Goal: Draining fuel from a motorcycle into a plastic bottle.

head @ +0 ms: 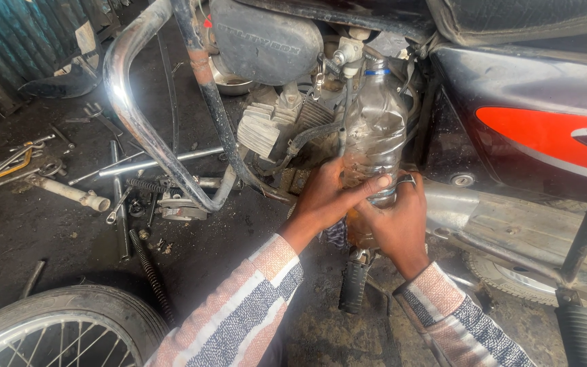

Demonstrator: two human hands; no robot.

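While both hands (365, 207) clasp it | bottle (375, 129): clear, amber liquid low

clear bottle (375, 129), red-black tank (538, 136), striped sleeves (239, 319)

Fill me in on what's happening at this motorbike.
A person in a striped shirt grips a clear plastic bottle with both bare hands, left hand and right hand, upright against the side of a motorcycle engine. Amber liquid sits in the bottle's lower part. A chrome crash bar curves beside it. Spanners, springs and parts litter the dirty floor, and a loose wheel lies nearby.
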